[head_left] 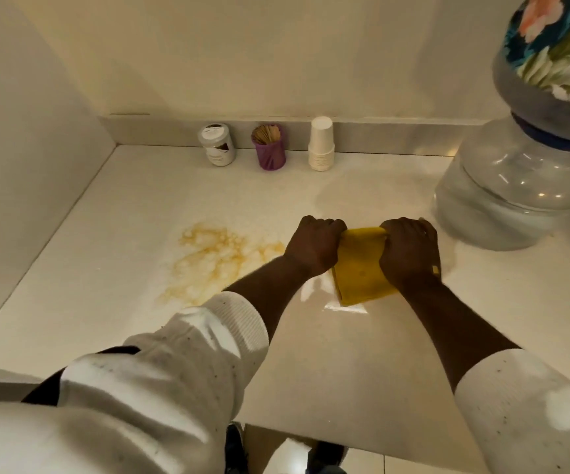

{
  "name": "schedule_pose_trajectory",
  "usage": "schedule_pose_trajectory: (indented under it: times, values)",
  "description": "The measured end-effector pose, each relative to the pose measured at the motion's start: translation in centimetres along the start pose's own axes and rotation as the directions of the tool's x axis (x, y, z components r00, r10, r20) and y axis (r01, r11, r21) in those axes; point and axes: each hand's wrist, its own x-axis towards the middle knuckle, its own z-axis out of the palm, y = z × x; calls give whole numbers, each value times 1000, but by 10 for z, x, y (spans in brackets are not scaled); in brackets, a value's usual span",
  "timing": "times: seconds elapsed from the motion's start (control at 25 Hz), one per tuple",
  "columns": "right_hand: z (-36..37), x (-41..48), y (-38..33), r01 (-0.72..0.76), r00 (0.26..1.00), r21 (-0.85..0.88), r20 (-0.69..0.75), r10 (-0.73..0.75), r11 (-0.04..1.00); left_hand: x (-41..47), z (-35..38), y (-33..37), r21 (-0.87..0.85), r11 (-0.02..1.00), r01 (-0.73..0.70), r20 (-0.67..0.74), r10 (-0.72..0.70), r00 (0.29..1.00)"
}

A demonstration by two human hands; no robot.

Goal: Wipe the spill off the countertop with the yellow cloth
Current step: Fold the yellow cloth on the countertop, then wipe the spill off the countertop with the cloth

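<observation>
Both fists clamp the far edge of a soft, folded yellow cloth, left hand and right hand at its two corners. It lies flat on the smooth white countertop, mid-surface. The blotchy amber spill spreads just left of it.

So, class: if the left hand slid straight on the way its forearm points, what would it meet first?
Probably nothing close: the left hand points toward the back wall, over bare countertop. The stack of white cups looks nearest that line, though depth is unclear.
</observation>
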Motion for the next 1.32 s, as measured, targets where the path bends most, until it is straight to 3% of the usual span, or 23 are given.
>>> schedule_pose_trajectory:
  times: [0.28, 0.64, 0.96, 1.32]
  values:
    - [-4, -23, -116, 48, 985, 4, -163, -47, 999, -80, -54, -74, -160, 979, -124, -99, 109, 989]
    - [8, -59, -259, -86, 984, -8, -159, 84, 996, -175, -117, -147, -264, 948, -179, -111, 154, 982]
    - [51, -59, -278, -119, 993, -114, -2, 120, 986, -190, -80, -191, -188, 980, -61, -42, 54, 998]
    - [92, -50, -274, -177, 972, -104, 141, 191, 979, -167, -39, -221, -140, 989, 48, 26, -45, 999]
